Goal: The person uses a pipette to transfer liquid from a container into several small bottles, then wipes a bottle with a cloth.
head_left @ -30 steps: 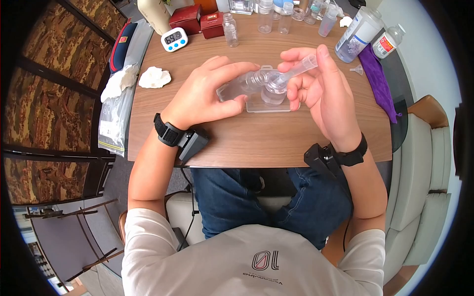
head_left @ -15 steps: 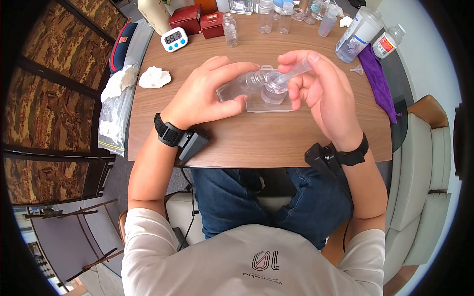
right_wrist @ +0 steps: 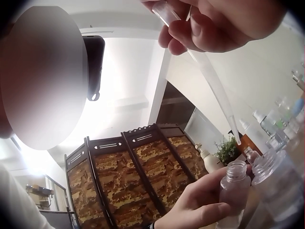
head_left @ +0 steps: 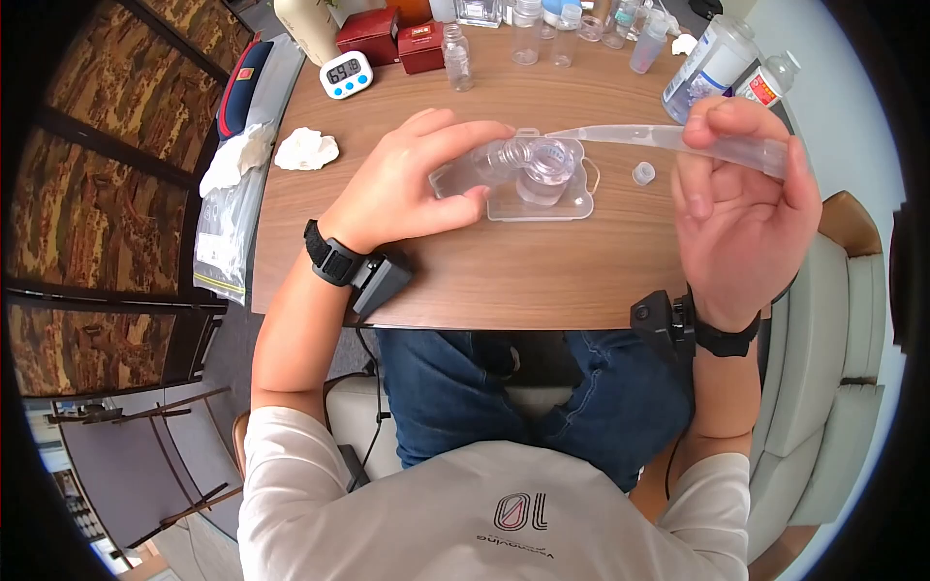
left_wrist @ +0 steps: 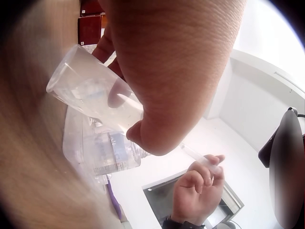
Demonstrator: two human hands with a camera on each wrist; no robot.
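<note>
My left hand (head_left: 412,179) grips a clear plastic bottle (head_left: 470,169), tilted with its uncapped threaded mouth close to a wider clear jar (head_left: 542,184). The jar stands open, with a flat clear plastic case (head_left: 509,211) under it on the table. My right hand (head_left: 741,184) pinches the wide end of a long translucent pipette (head_left: 630,136), raised over the right side of the table. Its thin tip points left and overlaps the jar's rim area in the head view. In the right wrist view the pipette (right_wrist: 209,78) slants down, its tip above the bottle and jar mouths.
A small cap (head_left: 643,174) lies right of the case. At the back are a digital timer (head_left: 346,75), red boxes (head_left: 422,48), a small clear bottle (head_left: 457,58) and several other bottles. A large labelled bottle (head_left: 710,58) stands back right; crumpled tissue (head_left: 306,149) lies left.
My right hand has moved right and lifted the pipette out from the jar's mouth area, uncovering its full length and the small cap. The left hand and bottle have stayed in place.
</note>
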